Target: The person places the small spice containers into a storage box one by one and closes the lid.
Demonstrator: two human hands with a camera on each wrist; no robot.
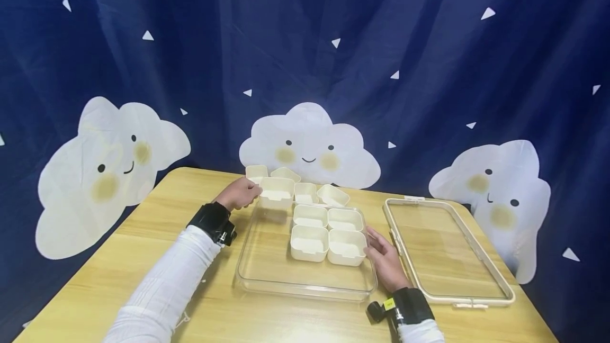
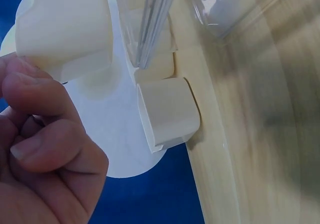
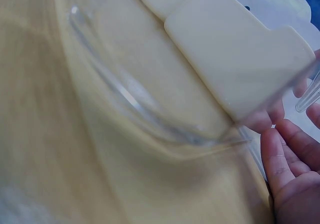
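Note:
My left hand [image 1: 238, 193] pinches a cream cup [image 1: 277, 200] at its left edge, above the far left corner of a clear plastic box [image 1: 305, 289]. In the left wrist view, the held cup [image 2: 65, 28] is beside the thumb and fingertips. Inside the box, on its right half, several cream cups [image 1: 310, 243] stand upright in two rows. At the right wall my right hand [image 1: 385, 261] holds the box's rim, its fingertips beside the near right cup [image 3: 235, 48]. Part of this grip is blurred behind the clear wall in the right wrist view.
Behind the box more loose cream cups [image 1: 305, 192] stand or lean on the wooden table [image 1: 119, 279]. To the right lies a clear lid [image 1: 448, 247] with a cream frame and clips. A dark blue curtain [image 1: 305, 41] with clouds hangs behind the table.

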